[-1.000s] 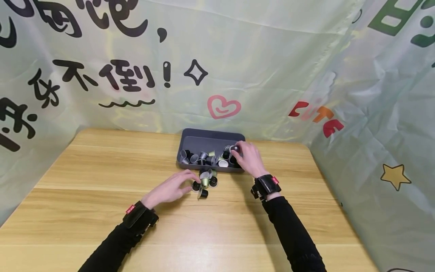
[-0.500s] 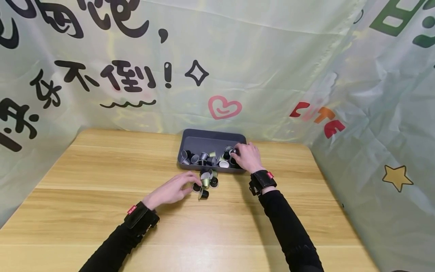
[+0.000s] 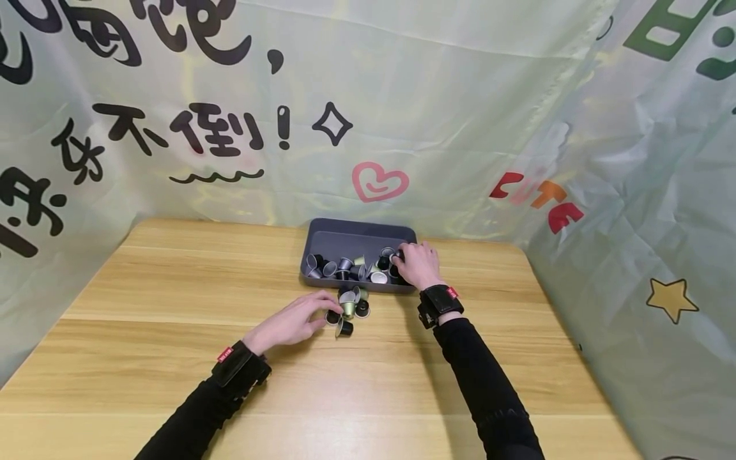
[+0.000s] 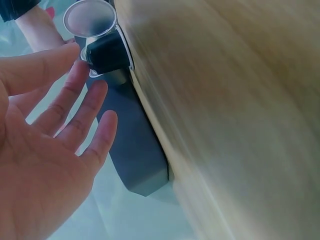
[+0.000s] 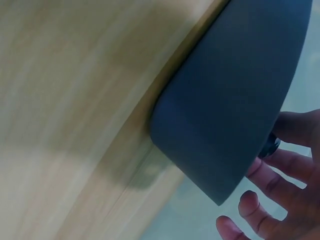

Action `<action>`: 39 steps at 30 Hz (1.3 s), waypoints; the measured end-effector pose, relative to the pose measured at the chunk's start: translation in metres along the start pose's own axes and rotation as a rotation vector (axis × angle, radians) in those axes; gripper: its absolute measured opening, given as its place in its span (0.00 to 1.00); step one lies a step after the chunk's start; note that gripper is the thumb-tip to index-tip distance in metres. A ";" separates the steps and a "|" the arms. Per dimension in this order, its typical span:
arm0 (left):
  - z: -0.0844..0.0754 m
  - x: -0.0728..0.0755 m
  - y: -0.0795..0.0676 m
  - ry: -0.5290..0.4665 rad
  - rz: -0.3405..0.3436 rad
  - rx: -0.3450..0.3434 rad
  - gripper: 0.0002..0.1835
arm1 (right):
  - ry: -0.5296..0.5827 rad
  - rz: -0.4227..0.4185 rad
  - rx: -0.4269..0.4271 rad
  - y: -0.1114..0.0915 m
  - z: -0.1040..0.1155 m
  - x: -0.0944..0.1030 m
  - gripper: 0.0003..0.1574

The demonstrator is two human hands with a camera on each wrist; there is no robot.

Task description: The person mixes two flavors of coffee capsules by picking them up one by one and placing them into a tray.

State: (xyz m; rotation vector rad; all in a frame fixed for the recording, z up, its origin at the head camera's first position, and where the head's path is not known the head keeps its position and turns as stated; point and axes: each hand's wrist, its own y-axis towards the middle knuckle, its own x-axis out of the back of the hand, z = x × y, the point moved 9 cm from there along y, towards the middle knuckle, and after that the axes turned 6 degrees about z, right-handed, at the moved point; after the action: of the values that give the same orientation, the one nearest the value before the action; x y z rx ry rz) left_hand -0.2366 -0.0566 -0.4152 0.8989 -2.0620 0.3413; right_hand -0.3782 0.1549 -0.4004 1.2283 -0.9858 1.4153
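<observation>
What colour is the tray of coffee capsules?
The tray is dark bluish grey, best seen in the head view.

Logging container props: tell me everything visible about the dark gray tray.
The dark gray tray is a shallow rectangle with rounded corners and plain, smooth walls that slope outward; it looks like plastic or coated metal. It sits flat on the wooden table near the far edge, long sides running left to right. Small capsules lie jumbled along its near side, with bare floor behind them. The right grip is at its right end; whether it touches the rim I can't tell.
</observation>
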 end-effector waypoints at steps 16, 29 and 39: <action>0.003 -0.002 -0.001 0.002 0.005 -0.007 0.21 | 0.156 -0.181 0.059 -0.040 0.003 0.016 0.25; 0.001 -0.004 0.003 0.029 0.022 -0.013 0.21 | 0.391 -0.256 0.058 -0.066 -0.004 0.018 0.26; 0.006 -0.002 0.000 0.047 0.029 0.033 0.21 | 0.468 -0.223 0.056 -0.070 -0.010 0.014 0.29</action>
State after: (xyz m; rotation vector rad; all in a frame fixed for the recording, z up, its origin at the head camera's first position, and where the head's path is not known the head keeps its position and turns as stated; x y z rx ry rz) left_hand -0.2393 -0.0592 -0.4200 0.8732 -2.0329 0.4098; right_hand -0.3120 0.1800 -0.3896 0.9486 -0.4758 1.4667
